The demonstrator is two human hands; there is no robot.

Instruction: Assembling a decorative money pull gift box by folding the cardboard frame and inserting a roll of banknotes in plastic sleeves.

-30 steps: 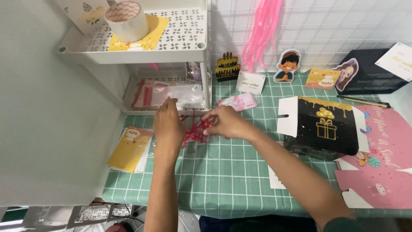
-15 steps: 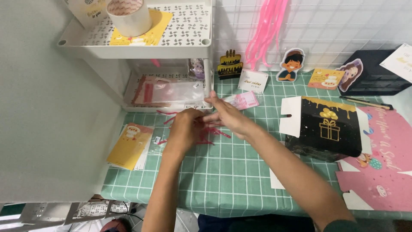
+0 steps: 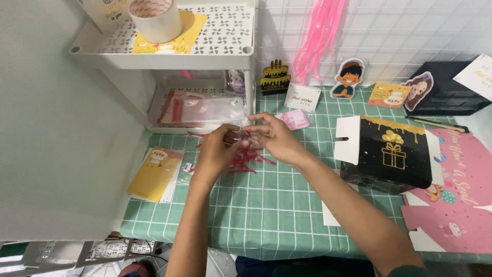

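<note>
Between white shelf rack [image 3: 164, 54] and black gift box [image 3: 389, 154], hands pinch pink strips [image 3: 248, 159]

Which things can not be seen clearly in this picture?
Head view:
- The small red strips: partly hidden behind the left hand and right hand; too small to identify.
- What the fingertips pinch: covered by the fingers.
- The tape roll on the white shelf: top cut off by the edge.
- The pink card: cut off at the right edge.

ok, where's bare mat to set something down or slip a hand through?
Free: green mat near the front edge, between the yellow card and the black gift box. Crowded: the back row of cutouts, the red strips under both hands, and the pink sheet at right.
</note>
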